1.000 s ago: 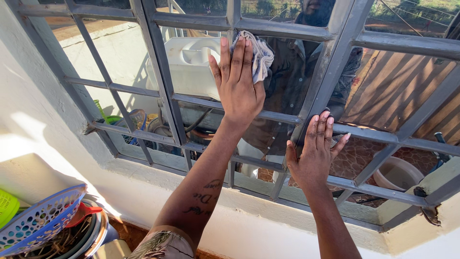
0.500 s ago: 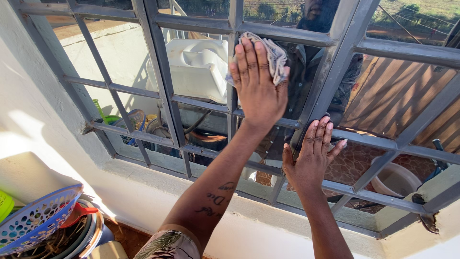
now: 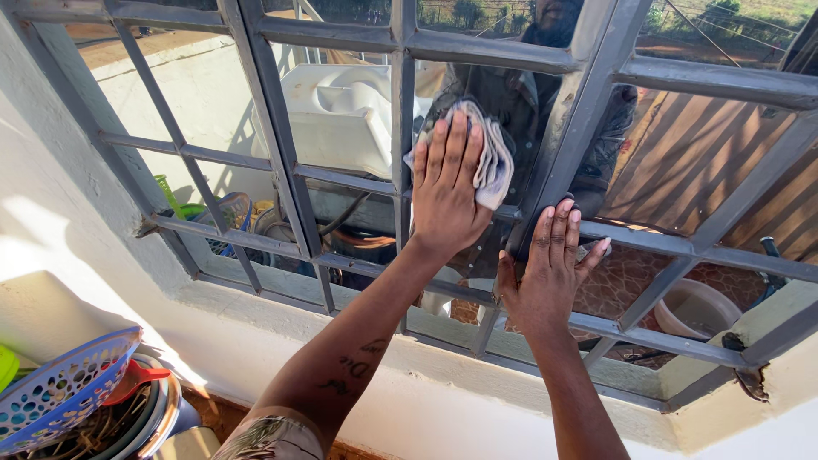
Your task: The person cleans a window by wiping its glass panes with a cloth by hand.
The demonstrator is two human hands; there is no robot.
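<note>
My left hand (image 3: 446, 187) presses a crumpled whitish cloth (image 3: 492, 160) flat against a glass pane of a window with a grey metal frame (image 3: 400, 145). The fingers point up and the cloth sticks out to the right of them. My right hand (image 3: 550, 268) lies flat with fingers spread on the pane and slanted frame bar just below and to the right, holding nothing. The glass reflects a person in a dark jacket.
A white-painted sill (image 3: 281, 311) runs under the window. At lower left a blue perforated plastic basket (image 3: 60, 392) sits over a metal bowl with a red item. Through the glass show a white basin (image 3: 341, 115), a round tub (image 3: 694, 307) and a wooden fence.
My left hand has slid the cloth rightward and slightly down across the pane. The view has shifted closer. My right hand has stayed pressed in its place.
</note>
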